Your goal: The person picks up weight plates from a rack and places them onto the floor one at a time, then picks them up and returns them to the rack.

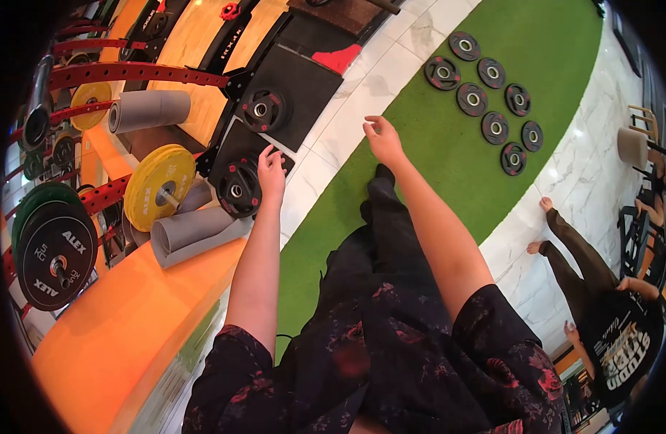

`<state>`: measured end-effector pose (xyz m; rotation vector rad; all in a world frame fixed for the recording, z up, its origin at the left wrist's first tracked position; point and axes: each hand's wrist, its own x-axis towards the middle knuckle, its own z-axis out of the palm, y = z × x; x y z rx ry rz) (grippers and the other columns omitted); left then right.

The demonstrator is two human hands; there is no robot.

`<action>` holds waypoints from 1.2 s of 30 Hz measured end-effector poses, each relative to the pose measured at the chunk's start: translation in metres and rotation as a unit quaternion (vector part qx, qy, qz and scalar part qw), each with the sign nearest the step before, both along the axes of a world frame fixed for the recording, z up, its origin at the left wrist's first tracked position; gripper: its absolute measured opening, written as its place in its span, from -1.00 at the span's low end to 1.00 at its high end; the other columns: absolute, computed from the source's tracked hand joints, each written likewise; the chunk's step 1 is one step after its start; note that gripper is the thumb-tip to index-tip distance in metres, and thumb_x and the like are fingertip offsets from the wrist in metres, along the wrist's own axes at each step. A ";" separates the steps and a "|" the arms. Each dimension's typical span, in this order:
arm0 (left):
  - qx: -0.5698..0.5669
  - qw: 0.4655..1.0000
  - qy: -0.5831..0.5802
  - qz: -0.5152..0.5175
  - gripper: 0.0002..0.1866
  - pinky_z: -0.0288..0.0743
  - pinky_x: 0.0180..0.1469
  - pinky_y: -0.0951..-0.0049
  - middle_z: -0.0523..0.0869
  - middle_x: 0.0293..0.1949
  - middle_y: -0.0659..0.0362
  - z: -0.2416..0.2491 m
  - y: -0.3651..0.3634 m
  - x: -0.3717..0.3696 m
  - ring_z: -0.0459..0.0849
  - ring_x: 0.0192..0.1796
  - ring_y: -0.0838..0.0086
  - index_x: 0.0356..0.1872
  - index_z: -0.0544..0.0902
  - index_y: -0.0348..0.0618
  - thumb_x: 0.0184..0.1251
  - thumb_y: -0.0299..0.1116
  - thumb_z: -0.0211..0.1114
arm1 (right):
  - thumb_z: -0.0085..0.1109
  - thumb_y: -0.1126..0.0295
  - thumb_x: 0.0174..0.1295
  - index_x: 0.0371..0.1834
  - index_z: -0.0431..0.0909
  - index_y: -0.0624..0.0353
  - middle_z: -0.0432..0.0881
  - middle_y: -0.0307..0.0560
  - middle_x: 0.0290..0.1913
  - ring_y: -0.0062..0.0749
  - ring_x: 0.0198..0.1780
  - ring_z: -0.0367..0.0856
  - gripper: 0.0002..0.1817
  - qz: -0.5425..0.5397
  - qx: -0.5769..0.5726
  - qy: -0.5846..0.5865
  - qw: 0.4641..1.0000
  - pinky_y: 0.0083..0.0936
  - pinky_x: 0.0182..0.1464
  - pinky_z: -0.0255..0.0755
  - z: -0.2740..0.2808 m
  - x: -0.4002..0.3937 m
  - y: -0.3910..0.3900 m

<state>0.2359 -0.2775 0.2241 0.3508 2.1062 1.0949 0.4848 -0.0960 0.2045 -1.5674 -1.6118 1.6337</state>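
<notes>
My left hand (272, 173) hovers with loosely bent fingers, open and holding nothing. In the view it is nearest to a black weight plate (227, 197) with red marks, which lies on a black mat beside the rack. Another black plate (275, 108) lies farther along on the mat. Over the edge of the green turf, my right hand (383, 142) hangs open and bare, its fingers slightly curled and apart. Beyond it, several black plates with red marks lie flat in a cluster on the turf, among them one plate (442, 73) closest to this hand.
A red rack (138, 74) on the left carries yellow plates (158, 189) and a black plate (57, 257) marked ALEX. Rolled grey mats (195, 233) rest beside it. A person in dark clothes (622, 347) is at the right, by a marble-tiled strip (510, 228).
</notes>
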 end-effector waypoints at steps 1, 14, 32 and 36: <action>-0.005 1.000 0.005 0.007 -0.59 0.59 0.05 0.31 0.67 0.20 0.13 -0.007 0.002 -0.010 0.67 0.11 0.41 0.41 0.44 -0.04 0.64 -0.25 0.10 | 0.24 0.19 0.39 0.17 0.62 0.20 0.70 0.08 -0.04 -0.13 -0.07 0.70 -0.60 0.012 0.002 0.002 1.000 -0.25 0.06 0.54 -0.008 -0.014 0.007; -0.042 0.995 0.028 0.085 -0.59 0.60 0.10 0.29 0.66 0.23 0.09 -0.194 0.004 -0.194 0.67 0.14 0.39 0.42 0.43 -0.06 0.65 -0.29 0.10 | 0.27 0.22 0.38 0.17 0.60 0.20 0.64 0.10 0.00 -0.10 -0.04 0.67 -0.61 0.145 0.004 0.010 0.989 -0.26 0.10 0.54 -0.185 -0.195 0.044; -0.062 0.991 0.105 0.046 -0.36 0.57 0.20 0.28 0.55 0.36 -0.05 -0.474 0.000 -0.410 0.67 0.20 0.19 0.44 0.42 -0.11 0.38 -0.33 0.43 | 0.36 0.26 0.28 0.42 0.36 0.16 0.42 0.15 0.31 0.05 0.25 0.57 -0.34 0.204 0.065 -0.120 0.969 -0.22 0.31 0.50 -0.449 -0.441 0.025; -0.061 0.994 0.066 0.058 -0.34 0.60 0.17 0.26 0.56 0.35 -0.04 -0.491 0.010 -0.420 0.69 0.17 0.19 0.43 0.44 -0.11 0.34 -0.31 0.47 | 0.40 0.31 0.23 0.45 0.28 0.21 0.34 0.24 0.36 0.18 0.27 0.57 -0.26 0.233 0.066 -0.150 0.959 -0.14 0.31 0.52 -0.460 -0.458 0.025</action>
